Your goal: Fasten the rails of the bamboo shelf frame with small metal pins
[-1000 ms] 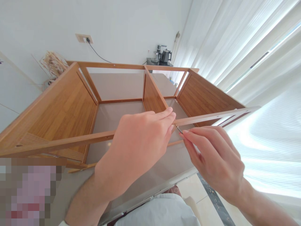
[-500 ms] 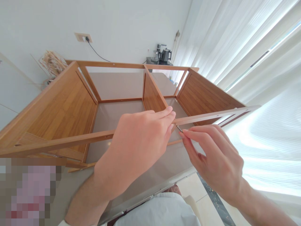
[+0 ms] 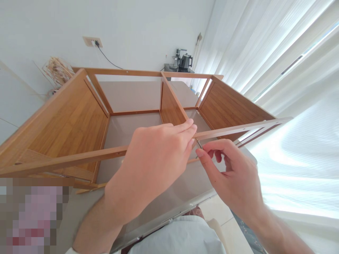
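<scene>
My left hand (image 3: 159, 155) is wrapped over the front rail of a wooden cabinet frame (image 3: 92, 158), where the middle divider (image 3: 173, 100) meets that rail. Its fingers point right and its palm is hidden. Just right of those fingertips, my right hand (image 3: 233, 173) pinches a thin metal hex key (image 3: 199, 144) between thumb and forefinger. One end of the key meets the front face of the rail; a short thin end shows below the thumb. The screw head, if any, is too small to make out.
The frame lies on a grey table (image 3: 169, 197), with side panels (image 3: 69, 130) at left and right. Behind it are a kettle (image 3: 185, 61), a wall socket (image 3: 92, 42) and dried stems (image 3: 59, 70). White curtains (image 3: 265, 46) hang at right. A blurred patch covers the lower left.
My right hand has turned at the wrist and shifted slightly left, its thumb now lower on the hex key. My left hand stays on the rail.
</scene>
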Demonstrator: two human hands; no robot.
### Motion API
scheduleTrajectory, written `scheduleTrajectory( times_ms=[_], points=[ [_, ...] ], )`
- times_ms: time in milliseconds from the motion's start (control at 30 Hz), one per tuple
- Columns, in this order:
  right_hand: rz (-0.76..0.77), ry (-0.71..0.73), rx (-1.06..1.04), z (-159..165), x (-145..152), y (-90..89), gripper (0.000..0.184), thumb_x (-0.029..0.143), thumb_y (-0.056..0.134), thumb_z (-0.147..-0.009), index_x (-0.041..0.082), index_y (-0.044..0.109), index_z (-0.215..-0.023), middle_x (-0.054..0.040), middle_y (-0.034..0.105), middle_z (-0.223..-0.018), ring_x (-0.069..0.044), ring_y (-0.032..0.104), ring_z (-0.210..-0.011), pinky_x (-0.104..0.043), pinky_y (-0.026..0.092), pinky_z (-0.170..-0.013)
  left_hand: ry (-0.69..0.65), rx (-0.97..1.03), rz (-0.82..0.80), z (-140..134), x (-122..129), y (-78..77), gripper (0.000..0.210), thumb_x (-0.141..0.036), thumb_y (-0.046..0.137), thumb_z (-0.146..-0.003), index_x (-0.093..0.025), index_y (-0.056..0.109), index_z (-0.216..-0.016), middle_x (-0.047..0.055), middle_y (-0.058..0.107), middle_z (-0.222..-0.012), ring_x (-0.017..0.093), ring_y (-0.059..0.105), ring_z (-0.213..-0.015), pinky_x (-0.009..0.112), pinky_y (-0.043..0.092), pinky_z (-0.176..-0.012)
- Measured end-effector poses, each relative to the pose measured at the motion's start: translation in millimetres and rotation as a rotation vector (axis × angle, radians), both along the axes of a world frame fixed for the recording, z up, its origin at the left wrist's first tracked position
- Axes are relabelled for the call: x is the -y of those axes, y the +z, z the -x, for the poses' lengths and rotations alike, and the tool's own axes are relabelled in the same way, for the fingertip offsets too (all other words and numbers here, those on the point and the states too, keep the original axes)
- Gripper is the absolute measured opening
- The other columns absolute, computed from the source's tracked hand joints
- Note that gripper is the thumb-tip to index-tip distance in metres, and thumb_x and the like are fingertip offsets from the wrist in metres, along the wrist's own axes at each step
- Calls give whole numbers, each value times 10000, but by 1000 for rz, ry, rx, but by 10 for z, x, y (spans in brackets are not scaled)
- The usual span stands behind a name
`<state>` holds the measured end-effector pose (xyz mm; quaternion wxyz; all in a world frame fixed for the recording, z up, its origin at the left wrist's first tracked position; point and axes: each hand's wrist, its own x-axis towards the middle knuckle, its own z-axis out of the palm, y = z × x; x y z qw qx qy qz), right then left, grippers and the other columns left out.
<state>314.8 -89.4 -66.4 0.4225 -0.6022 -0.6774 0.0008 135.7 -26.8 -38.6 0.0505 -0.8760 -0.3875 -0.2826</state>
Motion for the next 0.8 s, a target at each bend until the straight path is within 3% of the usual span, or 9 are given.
scheduleTrajectory(
  times_ms=[100,333,467,600,733,800],
  points=[
    [131,39,-265,13,-27,-47,103,308,708,-946,255,645,-884,47,657,-779,-90,547,-660,-212,452,-578,4,6,2,-2,-5,-8,304,-260,564,-1008,-278,723,-1266,16,798,-1192,238,791,-988,312,590,-690],
    [378,311,-996,42,-86,-183,243,416,749,-927,243,585,-879,46,667,-762,-83,617,-719,-202,506,-697,3,19,12,1,-3,-12,312,-274,549,-1016,-288,725,-1274,7,781,-1242,247,785,-1023,325,611,-717],
    [423,359,-1211,85,-59,-222,264,411,758,-925,244,557,-891,39,689,-755,-84,641,-753,-205,516,-745,5,11,20,-4,-6,-8,317,-280,534,-1019,-298,731,-1268,-12,768,-1270,247,784,-1034,336,624,-721],
    [317,306,-1161,184,-31,-250,237,396,754,-927,243,577,-893,29,693,-791,-104,693,-773,-226,553,-734,18,15,35,-11,-8,-8,334,-286,549,-1008,-309,726,-1291,-25,760,-1283,256,783,-1039,365,638,-738],
    [6,137,-799,284,12,-352,133,253,763,-906,264,633,-934,31,693,-878,-109,705,-775,-232,582,-689,27,14,47,-8,-3,-2,338,-296,551,-1010,-315,720,-1302,-31,747,-1304,258,783,-1039,369,638,-724],
    [-106,127,-632,282,46,-423,190,163,748,-894,279,648,-1007,32,703,-901,-110,712,-790,-238,593,-701,25,5,46,-6,-2,3,339,-291,551,-1010,-315,716,-1305,-37,738,-1318,254,783,-1039,365,635,-716]
  ],
)
